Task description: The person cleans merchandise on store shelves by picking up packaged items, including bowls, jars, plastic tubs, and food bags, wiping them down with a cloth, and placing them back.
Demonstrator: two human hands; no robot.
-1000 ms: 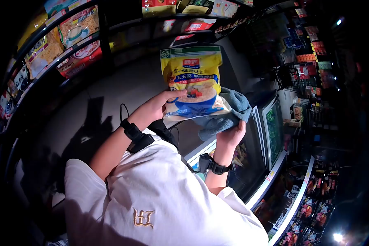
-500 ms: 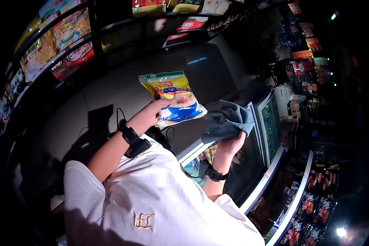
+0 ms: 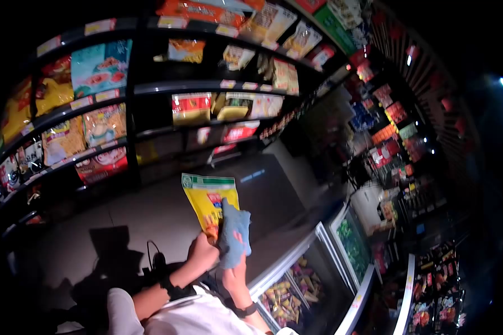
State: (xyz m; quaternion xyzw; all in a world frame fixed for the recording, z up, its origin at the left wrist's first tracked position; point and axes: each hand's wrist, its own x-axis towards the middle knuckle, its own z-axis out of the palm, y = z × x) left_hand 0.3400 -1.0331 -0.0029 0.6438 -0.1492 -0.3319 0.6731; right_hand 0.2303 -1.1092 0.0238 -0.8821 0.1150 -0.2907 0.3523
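My left hand (image 3: pixel 202 254) is closed round the lower part of a yellow oatmeal bag (image 3: pixel 203 196) with a green band along its top, held up in front of my body. My right hand (image 3: pixel 236 273) grips a blue-grey cloth (image 3: pixel 236 237) from below. The cloth lies against the right side of the bag and covers part of its front. Much of the bag's lower half is hidden behind the cloth and my hands.
Black shelves (image 3: pixel 167 88) with packaged foods and price tags stand ahead and to the left. At right is a chest freezer (image 3: pixel 313 245) with small wrapped packs inside. Dark packs (image 3: pixel 441 290) fill a display beyond it. The tiled floor (image 3: pixel 151 215) shows a shadow.
My right hand has brought the cloth leftward onto the bag; before, the two were apart. The bag has turned more upright. The view has tilted up, showing more shelves.
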